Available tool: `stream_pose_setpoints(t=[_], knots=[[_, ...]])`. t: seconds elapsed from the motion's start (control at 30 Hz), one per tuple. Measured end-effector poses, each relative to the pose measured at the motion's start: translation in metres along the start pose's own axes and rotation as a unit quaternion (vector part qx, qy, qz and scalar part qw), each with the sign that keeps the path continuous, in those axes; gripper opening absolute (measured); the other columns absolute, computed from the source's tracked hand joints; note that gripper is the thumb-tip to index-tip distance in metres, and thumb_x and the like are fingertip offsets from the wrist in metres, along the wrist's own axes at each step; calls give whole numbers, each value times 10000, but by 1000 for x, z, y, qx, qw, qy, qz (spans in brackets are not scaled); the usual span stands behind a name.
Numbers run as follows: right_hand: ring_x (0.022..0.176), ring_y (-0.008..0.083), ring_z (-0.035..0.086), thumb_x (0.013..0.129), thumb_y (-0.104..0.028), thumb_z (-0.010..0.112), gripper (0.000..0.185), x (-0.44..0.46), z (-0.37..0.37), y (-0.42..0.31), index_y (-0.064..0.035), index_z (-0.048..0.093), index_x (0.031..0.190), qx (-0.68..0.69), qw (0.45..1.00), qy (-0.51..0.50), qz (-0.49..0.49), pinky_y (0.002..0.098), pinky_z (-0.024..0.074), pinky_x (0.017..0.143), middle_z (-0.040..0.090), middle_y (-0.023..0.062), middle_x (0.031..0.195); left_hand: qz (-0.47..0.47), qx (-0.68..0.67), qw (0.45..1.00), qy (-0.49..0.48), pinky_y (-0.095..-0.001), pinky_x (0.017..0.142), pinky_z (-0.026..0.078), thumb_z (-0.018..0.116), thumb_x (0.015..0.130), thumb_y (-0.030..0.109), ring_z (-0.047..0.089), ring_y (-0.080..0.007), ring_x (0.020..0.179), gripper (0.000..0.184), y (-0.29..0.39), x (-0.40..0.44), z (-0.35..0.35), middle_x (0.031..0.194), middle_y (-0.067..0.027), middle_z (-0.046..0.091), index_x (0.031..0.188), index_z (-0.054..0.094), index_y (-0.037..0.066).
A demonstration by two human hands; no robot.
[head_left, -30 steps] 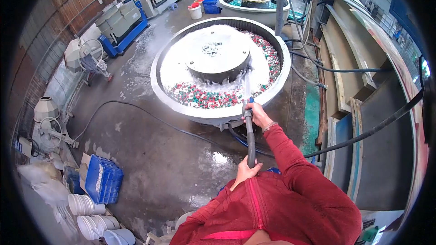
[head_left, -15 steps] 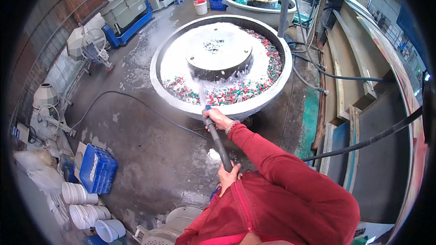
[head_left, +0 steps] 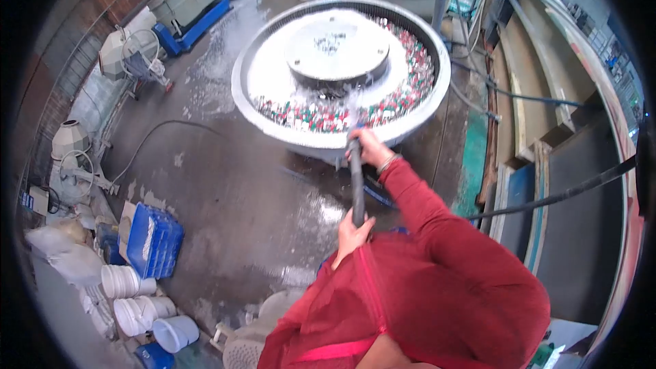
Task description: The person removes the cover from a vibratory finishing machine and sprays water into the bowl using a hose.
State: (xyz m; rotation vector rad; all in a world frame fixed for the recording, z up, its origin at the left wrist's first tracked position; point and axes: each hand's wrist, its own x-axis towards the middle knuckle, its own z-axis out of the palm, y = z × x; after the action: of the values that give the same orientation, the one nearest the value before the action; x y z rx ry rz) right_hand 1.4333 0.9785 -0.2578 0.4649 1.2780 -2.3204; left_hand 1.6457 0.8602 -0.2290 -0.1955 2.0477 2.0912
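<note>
1. A dark hose (head_left: 358,195) is grasped by both hands, and it is directed away from the body, toward the round tub (head_left: 240,96).
2. By the right hand (head_left: 370,149), the front part of the hose is gripped with bent fingers, just behind the blue nozzle (head_left: 357,126).
3. By the left hand (head_left: 353,235), the hose is clasped lower, close to the jacket (head_left: 437,273) – a bare length of hose is left between the two grips.
4. The nozzle is seen against the near rim of the tub; whether the rim is touched cannot be told.
5. Beyond the nozzle, a pale spray (head_left: 352,100) is seen, somewhat blurred, above small red, green and white pieces (head_left: 318,118).
6. White foam (head_left: 268,83) is spread over part of the pieces, around the round centre block (head_left: 337,46).
7. A blue crate (head_left: 168,249) is placed on the floor, well apart from both hands.
</note>
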Motion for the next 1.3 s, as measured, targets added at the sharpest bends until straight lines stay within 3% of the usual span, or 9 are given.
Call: stream_pose_setpoints(t=[0.03, 0.07, 0.23, 0.43, 0.53, 0.63, 0.97, 1.1, 1.3], knots=[[527, 313, 536, 703, -133, 517, 265, -4, -6, -5, -32, 409, 923, 18, 1000, 20, 13, 436, 461, 445, 476, 161, 681, -24, 6, 1000, -18, -226, 471, 361, 627, 723, 80, 441, -51, 524, 159, 12, -1, 1, 562, 19, 455, 734, 468, 69], [529, 313, 537, 700, -120, 514, 268, 0, -19, -5, -26, 402, 925, 24, 999, -21, -16, 434, 462, 438, 471, 160, 697, 47, 52, 998, -6, -233, 448, 364, 623, 724, 77, 446, -58, 491, 153, 15, 0, 3, 550, 19, 454, 727, 471, 68], [484, 278, 530, 679, -101, 514, 213, -26, -17, -23, 8, 462, 855, 0, 992, 88, -90, 421, 489, 428, 479, 124, 654, -32, -22, 996, -77, -236, 386, 350, 615, 732, 50, 439, -67, 414, 151, 10, 6, 3, 519, 16, 452, 738, 465, 72], [515, 305, 535, 685, -123, 514, 310, -5, -11, -16, -42, 390, 957, 24, 997, 55, -54, 430, 473, 427, 465, 131, 729, 0, -31, 995, -98, -220, 353, 321, 613, 744, 42, 433, -75, 400, 184, 26, 12, -12, 524, 15, 433, 774, 435, 82], [516, 316, 541, 678, -133, 528, 332, 17, 8, -2, -43, 396, 969, -5, 998, 45, -34, 439, 468, 432, 467, 143, 756, -8, -151, 980, -126, -228, 414, 372, 539, 838, 259, 414, -82, 403, 221, 25, 9, -28, 491, 12, 404, 810, 441, 63], [515, 290, 525, 671, -118, 535, 219, 27, 44, 12, -46, 456, 863, -38, 998, 33, -27, 424, 478, 436, 456, 114, 735, -12, -211, 974, -75, -249, 440, 393, 395, 885, 439, 386, -105, 380, 391, 26, 3, -40, 446, -3, 362, 816, 443, 56], [467, 263, 506, 673, -87, 530, 191, 32, 161, 23, -32, 448, 837, -132, 987, -80, 35, 401, 452, 386, 449, 112, 650, 45, -236, 966, 92, -230, 411, 383, 359, 914, 375, 370, -95, 360, 351, 25, -9, -61, 457, -9, 374, 802, 426, 49], [513, 248, 526, 679, -93, 517, 227, 25, 178, 4, -29, 408, 868, -172, 977, -123, 11, 381, 466, 417, 459, 114, 733, 102, -220, 966, 86, -244, 419, 394, 357, 910, 407, 377, -95, 363, 389, 33, -6, -60, 446, -8, 361, 786, 428, 45], [489, 243, 514, 680, -110, 515, 209, 26, 144, 15, -38, 433, 858, -145, 983, -113, 19, 395, 462, 411, 450, 107, 672, 40, -237, 968, 68, -250, 416, 396, 350, 912, 384, 372, -104, 356, 365, 26, -11, -46, 441, -10, 358, 793, 425, 47]])
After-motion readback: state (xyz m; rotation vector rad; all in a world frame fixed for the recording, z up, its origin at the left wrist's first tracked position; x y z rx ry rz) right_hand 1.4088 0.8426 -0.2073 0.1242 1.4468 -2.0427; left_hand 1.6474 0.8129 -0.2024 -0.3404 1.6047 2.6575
